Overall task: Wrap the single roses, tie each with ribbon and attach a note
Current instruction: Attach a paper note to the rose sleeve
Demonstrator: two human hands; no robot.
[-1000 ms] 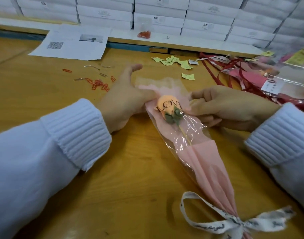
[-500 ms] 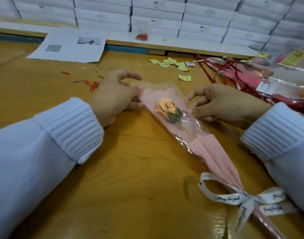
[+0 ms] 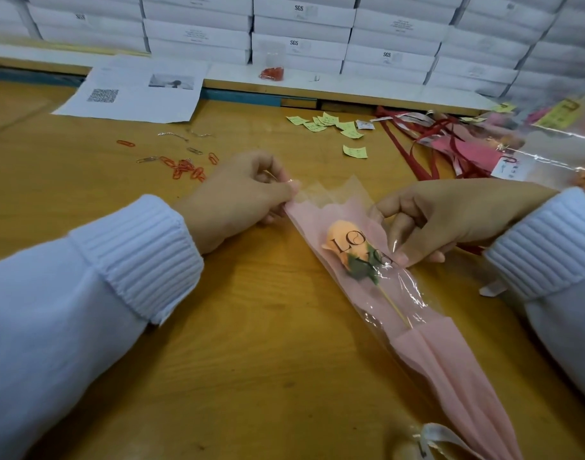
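Pinching the top corner of the pink wrap (image 3: 450, 370) in the curled left grip (image 3: 241, 197), nipping clear film (image 3: 400, 293) beside the rose (image 3: 344, 242) in the right grip (image 3: 443, 220), seemingly spreading the mouth for a green note (image 3: 354, 151). Lying slantwise on the worktop (image 3: 251, 343), with ribbon (image 3: 440, 436) tied below.

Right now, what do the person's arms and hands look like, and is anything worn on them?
Both arms are in a pale white knit sweater. The left sleeve and right sleeve each end in a thick ribbed cuff at the wrist. The left hand and right hand are bare: no gloves, and no ring or watch shows.
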